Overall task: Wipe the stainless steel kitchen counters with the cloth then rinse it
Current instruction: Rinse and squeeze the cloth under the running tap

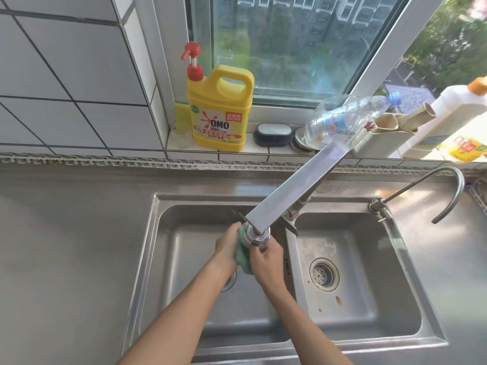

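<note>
Two bare hands meet over the left basin of a steel double sink point(437, 335), directly under the outlet of a long flat tap point(295, 191). The left hand point(227, 248) and right hand point(266, 255) squeeze a green cloth point(242, 255) between them. A yellow detergent bottle point(220, 109) with a red pump stands on the tiled windowsill behind; a clear plastic bottle point(345, 119) lies tilted there.

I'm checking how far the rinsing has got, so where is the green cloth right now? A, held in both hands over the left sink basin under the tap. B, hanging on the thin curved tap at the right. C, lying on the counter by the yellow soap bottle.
A: both hands, left hand and right hand, squeeze the green cloth under the tap over the left sink basin.
</note>
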`<state>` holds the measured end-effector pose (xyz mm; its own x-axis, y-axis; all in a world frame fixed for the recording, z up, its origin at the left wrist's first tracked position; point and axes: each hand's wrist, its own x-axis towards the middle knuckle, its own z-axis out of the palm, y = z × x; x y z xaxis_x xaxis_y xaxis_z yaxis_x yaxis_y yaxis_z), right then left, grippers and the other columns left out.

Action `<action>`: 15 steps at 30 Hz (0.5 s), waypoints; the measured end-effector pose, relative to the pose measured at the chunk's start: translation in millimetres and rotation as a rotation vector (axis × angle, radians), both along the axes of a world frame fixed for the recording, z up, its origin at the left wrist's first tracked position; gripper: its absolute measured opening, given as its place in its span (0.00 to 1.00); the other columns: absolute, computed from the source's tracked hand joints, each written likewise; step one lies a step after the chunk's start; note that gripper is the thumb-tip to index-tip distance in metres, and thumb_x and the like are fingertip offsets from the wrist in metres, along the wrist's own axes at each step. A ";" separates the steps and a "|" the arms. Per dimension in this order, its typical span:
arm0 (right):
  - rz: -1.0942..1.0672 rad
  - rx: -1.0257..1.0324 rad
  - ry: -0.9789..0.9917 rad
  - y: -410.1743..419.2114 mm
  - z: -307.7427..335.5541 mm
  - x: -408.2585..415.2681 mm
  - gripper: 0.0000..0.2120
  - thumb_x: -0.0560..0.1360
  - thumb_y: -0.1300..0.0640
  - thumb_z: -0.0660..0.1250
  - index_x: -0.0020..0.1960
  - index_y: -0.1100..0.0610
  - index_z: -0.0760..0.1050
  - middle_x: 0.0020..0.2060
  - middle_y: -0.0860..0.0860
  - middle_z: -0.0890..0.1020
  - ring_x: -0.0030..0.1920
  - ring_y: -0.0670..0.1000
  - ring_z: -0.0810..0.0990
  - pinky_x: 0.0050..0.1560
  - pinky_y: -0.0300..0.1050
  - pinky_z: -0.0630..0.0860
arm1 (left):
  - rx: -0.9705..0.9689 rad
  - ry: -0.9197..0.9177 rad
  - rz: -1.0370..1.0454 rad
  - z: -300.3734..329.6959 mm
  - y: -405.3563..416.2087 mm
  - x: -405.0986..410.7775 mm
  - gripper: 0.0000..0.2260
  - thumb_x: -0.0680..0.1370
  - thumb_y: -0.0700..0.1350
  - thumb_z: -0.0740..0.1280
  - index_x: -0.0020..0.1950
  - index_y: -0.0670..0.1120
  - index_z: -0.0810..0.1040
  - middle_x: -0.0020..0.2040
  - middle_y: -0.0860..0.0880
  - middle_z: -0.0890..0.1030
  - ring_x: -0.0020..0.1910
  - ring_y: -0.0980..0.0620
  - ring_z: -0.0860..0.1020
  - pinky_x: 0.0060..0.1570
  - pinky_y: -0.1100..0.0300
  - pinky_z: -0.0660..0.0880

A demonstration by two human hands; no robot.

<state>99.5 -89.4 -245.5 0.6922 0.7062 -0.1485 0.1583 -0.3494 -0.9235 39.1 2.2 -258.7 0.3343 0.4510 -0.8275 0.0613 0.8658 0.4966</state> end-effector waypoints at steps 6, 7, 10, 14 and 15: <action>-0.049 -0.225 -0.357 4.3 -5.4 -12.2 0.22 0.73 0.31 0.63 0.40 0.51 0.75 0.35 0.46 0.81 0.39 0.52 0.81 0.37 0.46 0.72 | 0.321 -0.041 -0.198 1.2 -30.6 6.5 0.09 0.78 0.54 0.61 0.40 0.53 0.71 0.37 0.54 0.72 0.36 0.56 0.72 0.38 0.63 0.72; -0.071 -0.241 -0.370 7.6 -2.9 -10.7 0.22 0.71 0.32 0.63 0.38 0.51 0.74 0.33 0.46 0.79 0.38 0.53 0.81 0.36 0.45 0.69 | 0.515 0.020 -0.207 1.2 -36.0 11.6 0.14 0.79 0.55 0.59 0.35 0.51 0.72 0.33 0.52 0.71 0.32 0.54 0.72 0.35 0.61 0.72; -0.099 -0.267 -0.290 16.8 2.8 -7.9 0.19 0.68 0.34 0.65 0.33 0.48 0.69 0.31 0.47 0.80 0.38 0.56 0.82 0.36 0.45 0.68 | 0.375 -0.077 -0.119 -2.4 -34.6 15.7 0.28 0.84 0.55 0.53 0.26 0.50 0.74 0.26 0.53 0.71 0.25 0.56 0.74 0.29 0.65 0.73; -0.059 -0.263 -0.182 24.9 7.8 -1.1 0.14 0.66 0.42 0.66 0.29 0.48 0.66 0.34 0.51 0.83 0.40 0.60 0.82 0.39 0.49 0.76 | 0.172 -0.085 -0.026 -1.5 -25.7 10.7 0.19 0.86 0.54 0.56 0.37 0.51 0.73 0.33 0.53 0.73 0.32 0.54 0.75 0.37 0.60 0.74; -0.060 -0.263 -0.168 27.9 10.5 -2.1 0.13 0.66 0.44 0.66 0.29 0.48 0.65 0.33 0.51 0.83 0.40 0.61 0.82 0.40 0.50 0.78 | 0.106 -0.101 0.001 -2.2 -23.0 9.5 0.17 0.86 0.52 0.57 0.38 0.52 0.71 0.34 0.53 0.73 0.33 0.54 0.74 0.36 0.61 0.74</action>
